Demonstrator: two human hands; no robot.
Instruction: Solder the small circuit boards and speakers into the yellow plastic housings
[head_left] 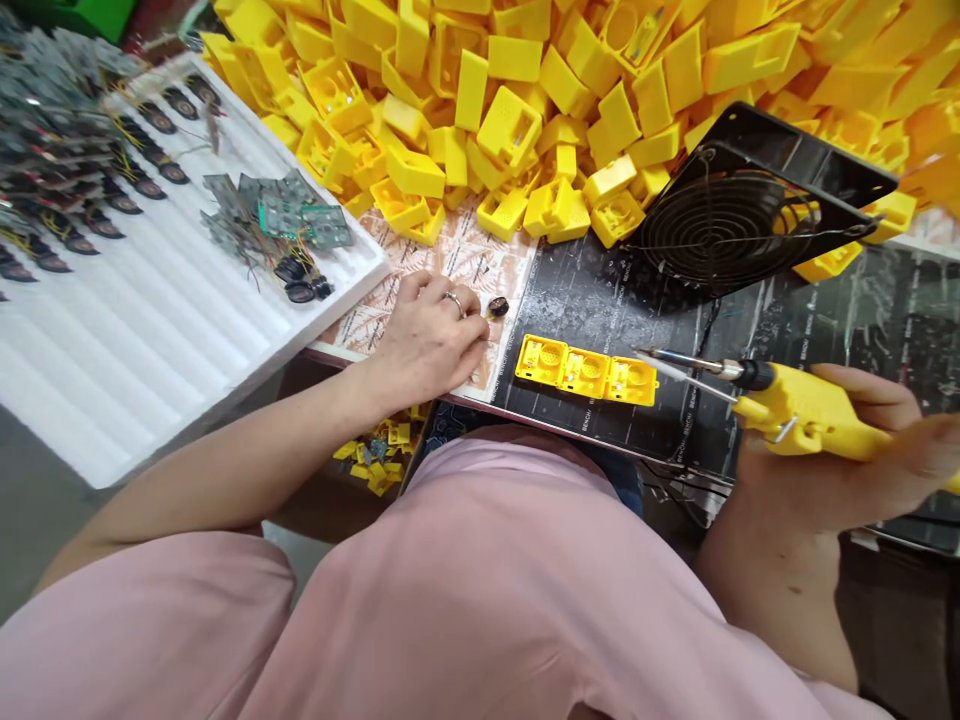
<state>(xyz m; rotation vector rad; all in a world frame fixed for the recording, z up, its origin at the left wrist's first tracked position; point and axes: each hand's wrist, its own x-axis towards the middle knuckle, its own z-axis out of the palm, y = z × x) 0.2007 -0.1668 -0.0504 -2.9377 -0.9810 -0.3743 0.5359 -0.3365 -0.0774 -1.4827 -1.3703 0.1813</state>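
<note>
My left hand (435, 335) rests on the patterned left part of the bench with its fingers curled together. Whatever its fingertips may hold is hidden. Just beyond them lies a small round black speaker (498, 307). My right hand (862, 450) is wrapped around a yellow soldering gun (817, 410), whose metal tip and thin feed tube point left. Below and left of that tip, three yellow plastic housings (585, 372) lie side by side in a row on the black mat, open sides up.
A big heap of yellow housings (510, 130) covers the back of the bench. A black fan (720, 230) leans at the right. On the left, a white foam tray (187, 330) bears circuit boards (300, 215) with wired speakers. More yellow parts (375, 455) sit below the bench edge.
</note>
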